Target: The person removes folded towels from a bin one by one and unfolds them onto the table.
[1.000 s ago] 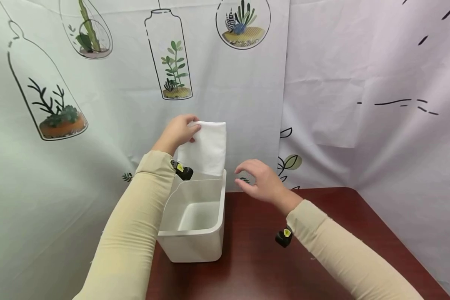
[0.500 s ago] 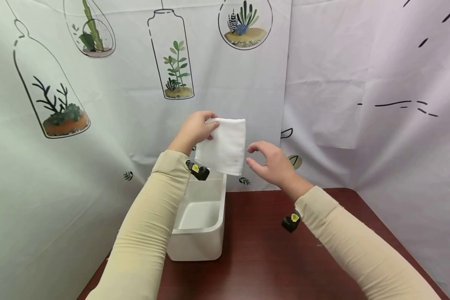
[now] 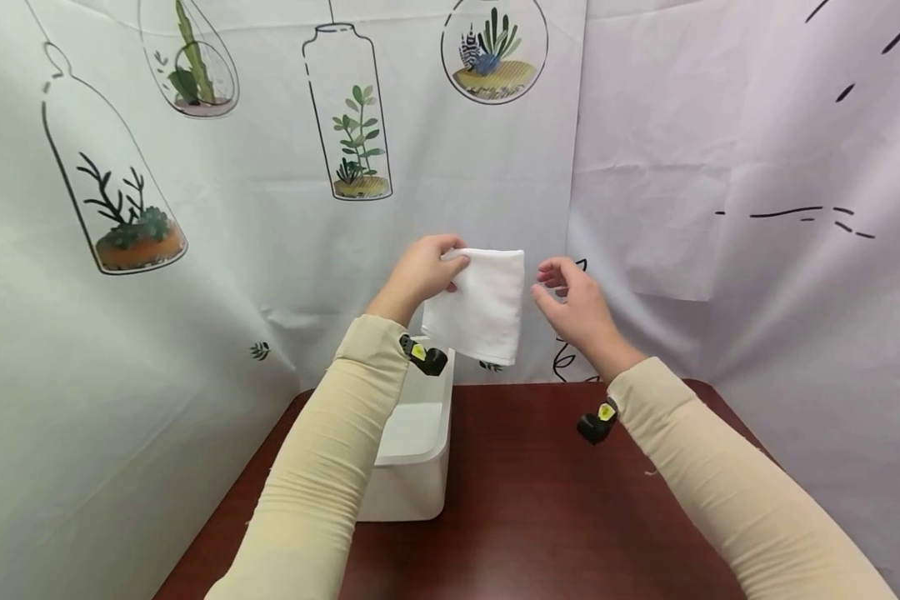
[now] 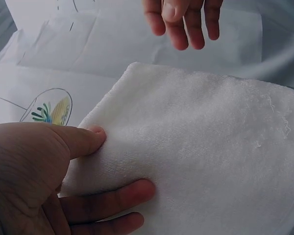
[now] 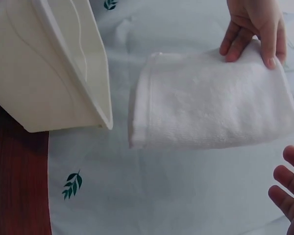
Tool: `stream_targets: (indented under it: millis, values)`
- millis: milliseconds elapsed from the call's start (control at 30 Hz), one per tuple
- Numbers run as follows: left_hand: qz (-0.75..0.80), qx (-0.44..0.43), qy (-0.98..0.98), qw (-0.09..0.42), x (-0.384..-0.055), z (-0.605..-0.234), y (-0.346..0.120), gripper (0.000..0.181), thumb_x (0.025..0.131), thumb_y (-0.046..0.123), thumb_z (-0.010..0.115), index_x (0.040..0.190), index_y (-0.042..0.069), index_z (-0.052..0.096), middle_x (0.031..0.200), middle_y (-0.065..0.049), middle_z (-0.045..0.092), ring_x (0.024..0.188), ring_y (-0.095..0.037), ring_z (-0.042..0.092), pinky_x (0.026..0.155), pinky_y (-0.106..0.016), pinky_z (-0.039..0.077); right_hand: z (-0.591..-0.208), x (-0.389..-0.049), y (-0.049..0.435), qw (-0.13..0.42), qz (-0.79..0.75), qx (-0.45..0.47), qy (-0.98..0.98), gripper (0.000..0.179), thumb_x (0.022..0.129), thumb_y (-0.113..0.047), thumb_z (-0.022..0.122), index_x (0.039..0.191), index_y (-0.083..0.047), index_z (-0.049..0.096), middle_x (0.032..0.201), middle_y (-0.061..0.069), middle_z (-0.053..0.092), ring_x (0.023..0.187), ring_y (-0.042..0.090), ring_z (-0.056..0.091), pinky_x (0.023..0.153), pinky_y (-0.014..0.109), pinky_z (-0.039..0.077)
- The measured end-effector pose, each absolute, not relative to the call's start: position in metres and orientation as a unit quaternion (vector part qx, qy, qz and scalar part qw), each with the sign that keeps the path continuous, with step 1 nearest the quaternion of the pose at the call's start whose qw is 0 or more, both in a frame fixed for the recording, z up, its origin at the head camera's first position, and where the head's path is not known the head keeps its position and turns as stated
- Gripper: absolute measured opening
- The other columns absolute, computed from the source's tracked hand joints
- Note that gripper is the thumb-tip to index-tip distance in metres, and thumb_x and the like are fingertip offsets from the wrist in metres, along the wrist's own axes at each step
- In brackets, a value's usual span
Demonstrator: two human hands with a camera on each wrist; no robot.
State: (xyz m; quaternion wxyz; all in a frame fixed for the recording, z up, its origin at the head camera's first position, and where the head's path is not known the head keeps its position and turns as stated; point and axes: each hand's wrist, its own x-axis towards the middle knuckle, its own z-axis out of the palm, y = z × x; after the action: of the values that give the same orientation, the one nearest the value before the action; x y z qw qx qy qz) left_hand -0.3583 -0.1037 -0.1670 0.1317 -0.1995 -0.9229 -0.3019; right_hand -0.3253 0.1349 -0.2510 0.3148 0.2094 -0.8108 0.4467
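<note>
A folded white towel point(image 3: 483, 308) hangs in the air, pinched near its upper left corner by my left hand point(image 3: 427, 271). In the left wrist view the thumb lies over the terry cloth point(image 4: 201, 142) and other fingers show below along its edge. My right hand point(image 3: 577, 304) is just right of the towel, apart from it, with its fingers loosely bent and nothing in them. The right wrist view shows the towel point(image 5: 210, 103) hanging from the left hand point(image 5: 259, 24), with the right hand's fingertips point(image 5: 284, 196) at the frame's right edge.
A white open-topped bin point(image 3: 408, 492) stands on the dark red table point(image 3: 540, 500), partly hidden behind the left forearm. White curtains point(image 3: 645, 167) printed with plants in jars enclose the table at the back and sides. Each wrist carries a small black camera point(image 3: 596, 423).
The left hand has carried the towel to the right, from over the bin's far end to beyond its right side. The right hand has risen and shifted slightly right, staying close to the towel.
</note>
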Motion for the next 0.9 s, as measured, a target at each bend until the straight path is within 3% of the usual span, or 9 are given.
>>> stream_targets:
  millis: [267,400,567,900]
  values:
    - [-0.324,-0.214,-0.916,0.104,-0.354,-0.180,-0.091,0.020,0.102,0.027,0.062,0.119,0.016,0.067,0.124,-0.010,0.066,0.076,-0.019,0.072,0.077,-0.035,0.055,-0.257,-0.331,0.143,0.263,0.461,0.173,-0.830,0.046,0.101,-0.026,0.060,0.141,-0.006,0.050,0.131,0.016,0.062,0.123,0.034,0.058,0.103,0.050,0.047]
    - [-0.340,-0.220,-0.910,0.088,-0.353,-0.187,-0.084,0.021,0.102,0.026,0.063,0.119,0.015,0.067,0.124,-0.009,0.067,0.077,-0.019,0.072,0.080,-0.036,0.055,-0.258,-0.333,0.145,0.239,0.475,0.160,-0.831,0.051,0.101,-0.029,0.061,0.145,-0.010,0.047,0.131,0.015,0.063,0.118,0.034,0.061,0.094,0.048,0.053]
    - [-0.360,-0.242,-0.897,0.081,-0.350,-0.194,-0.076,0.019,0.101,0.023,0.064,0.117,0.013,0.067,0.120,-0.011,0.067,0.075,-0.020,0.073,0.078,-0.037,0.056,-0.259,-0.332,0.148,0.220,0.515,0.145,-0.816,0.046,0.100,-0.026,0.064,0.141,-0.010,0.052,0.124,0.017,0.067,0.110,0.031,0.062,0.077,0.037,0.054]
    - [-0.352,-0.235,-0.902,0.083,-0.343,-0.214,-0.067,0.016,0.100,0.022,0.065,0.114,0.013,0.066,0.115,-0.009,0.068,0.075,-0.018,0.072,0.073,-0.033,0.056,-0.280,-0.331,0.156,0.240,0.544,0.155,-0.789,0.029,0.098,-0.016,0.066,0.125,-0.005,0.060,0.110,0.017,0.068,0.092,0.020,0.063,0.070,0.024,0.051]
